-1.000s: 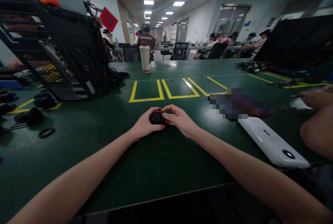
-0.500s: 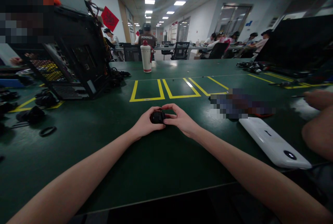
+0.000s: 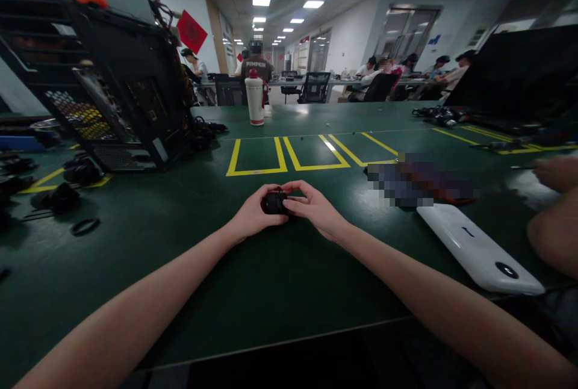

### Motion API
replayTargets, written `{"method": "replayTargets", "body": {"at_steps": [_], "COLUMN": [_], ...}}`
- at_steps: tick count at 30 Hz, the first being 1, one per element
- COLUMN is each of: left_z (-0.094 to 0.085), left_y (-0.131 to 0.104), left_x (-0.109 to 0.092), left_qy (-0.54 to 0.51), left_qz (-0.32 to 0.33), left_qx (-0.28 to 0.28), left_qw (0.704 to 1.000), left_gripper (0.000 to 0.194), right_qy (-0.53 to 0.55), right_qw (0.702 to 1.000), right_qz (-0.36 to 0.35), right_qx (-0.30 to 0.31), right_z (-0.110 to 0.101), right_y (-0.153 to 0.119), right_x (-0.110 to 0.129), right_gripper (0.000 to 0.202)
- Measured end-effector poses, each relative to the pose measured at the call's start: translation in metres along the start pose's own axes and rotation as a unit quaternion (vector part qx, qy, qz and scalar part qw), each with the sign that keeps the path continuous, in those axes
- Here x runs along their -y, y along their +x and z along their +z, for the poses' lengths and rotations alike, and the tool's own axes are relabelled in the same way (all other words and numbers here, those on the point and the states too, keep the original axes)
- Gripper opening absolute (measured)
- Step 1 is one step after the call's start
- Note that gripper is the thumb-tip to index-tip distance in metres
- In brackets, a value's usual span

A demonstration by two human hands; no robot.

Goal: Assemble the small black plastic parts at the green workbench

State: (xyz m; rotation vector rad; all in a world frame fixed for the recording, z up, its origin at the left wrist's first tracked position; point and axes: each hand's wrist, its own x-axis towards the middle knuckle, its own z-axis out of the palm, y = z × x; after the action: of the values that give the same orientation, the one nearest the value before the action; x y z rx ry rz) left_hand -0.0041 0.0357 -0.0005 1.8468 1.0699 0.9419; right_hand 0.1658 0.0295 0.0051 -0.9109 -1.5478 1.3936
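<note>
A small black rounded device (image 3: 273, 203), whose exact kind I cannot make out, is held between my two hands just above or on the green table (image 3: 271, 268). My left hand (image 3: 251, 215) is closed around its left side, thumb below and fingers over the top. My right hand (image 3: 315, 210) pinches its right end, with the index finger along the top edge and the thumb on the near face. Parts of the device are hidden behind the fingers.
A black computer case (image 3: 135, 100) stands at left among dark cables and a black ring (image 3: 85, 226). Beyond are yellow tape outlines (image 3: 257, 172) and a white tumbler (image 3: 255, 100). At right lie a white oblong case (image 3: 478, 247) and another person's arm (image 3: 555, 226).
My right thumb and fingers have shifted slightly on the device, and more of its front face shows. Both hands keep their hold in nearly the same place.
</note>
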Motion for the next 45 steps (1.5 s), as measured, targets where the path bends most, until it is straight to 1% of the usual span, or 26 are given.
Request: {"method": "replayTargets", "body": {"at_steps": [2, 7, 13, 20, 25, 28, 31, 34, 36, 41, 43, 45], "left_z": [0.0002, -0.0004, 0.0009, 0.0001, 0.0001, 0.0008, 0.001, 0.0006, 0.0002, -0.0002, 0.0, 0.0004], "left_y": [0.0002, -0.0011, -0.0007, -0.0003, -0.0006, 0.0001, 0.0007, 0.0002, -0.0003, -0.0008, -0.0005, -0.0003], "left_x": [0.0009, -0.0008, -0.0009, -0.0016, -0.0011, 0.0008, 0.0013, 0.0001, -0.0013, -0.0048, -0.005, -0.0041], "left_qy": [0.004, -0.003, -0.008, -0.009, 0.004, 0.01, 0.009, 0.007, 0.003, 0.014, 0.022, 0.023], "left_qz": [0.004, 0.011, 0.012, 0.013, 0.013, 0.013, 0.009, 0.002, 0.001, 0.006, 0.008, 0.011], "left_qx": [-0.001, 0.005, 0.007, 0.017, 0.012, 0.001, 0.0, 0.004, 0.005, 0.015, 0.017, 0.018], "left_qw": [1.0, 1.0, 1.0, 1.0, 1.0, 1.0, 1.0, 1.0, 1.0, 1.0, 1.0, 1.0], "left_gripper": [0.061, 0.06, 0.059, 0.06, 0.059, 0.059, 0.06, 0.061, 0.06, 0.058, 0.059, 0.06], "right_qy": [-0.001, -0.018, -0.019, -0.011, -0.01, -0.001, -0.009, -0.02, -0.023, -0.01, -0.013, -0.014], "right_qw": [1.0, 1.0, 0.999, 1.0, 1.0, 1.0, 0.999, 0.999, 0.999, 0.999, 0.999, 0.999], "right_qz": [-0.002, -0.022, -0.02, -0.024, -0.023, -0.017, -0.03, -0.037, -0.038, -0.039, -0.039, -0.039], "right_qx": [-0.003, 0.006, 0.021, -0.008, -0.007, -0.011, -0.017, -0.004, -0.004, -0.014, -0.02, -0.025], "right_z": [0.0003, -0.0012, -0.0023, -0.0001, 0.0008, 0.0011, 0.0006, 0.0001, 0.0004, 0.0017, 0.0014, 0.0007], "right_y": [0.0009, 0.0001, -0.0004, 0.0012, 0.0007, 0.0013, 0.0012, 0.0, -0.0006, 0.0016, 0.0029, 0.0035], "right_x": [-0.0005, 0.0019, 0.0042, -0.0004, 0.0008, 0.0009, 0.0005, 0.0011, 0.0016, -0.0004, -0.0019, -0.003], "right_gripper": [0.028, 0.038, 0.042, 0.025, 0.032, 0.032, 0.031, 0.032, 0.03, 0.017, 0.017, 0.021]}}
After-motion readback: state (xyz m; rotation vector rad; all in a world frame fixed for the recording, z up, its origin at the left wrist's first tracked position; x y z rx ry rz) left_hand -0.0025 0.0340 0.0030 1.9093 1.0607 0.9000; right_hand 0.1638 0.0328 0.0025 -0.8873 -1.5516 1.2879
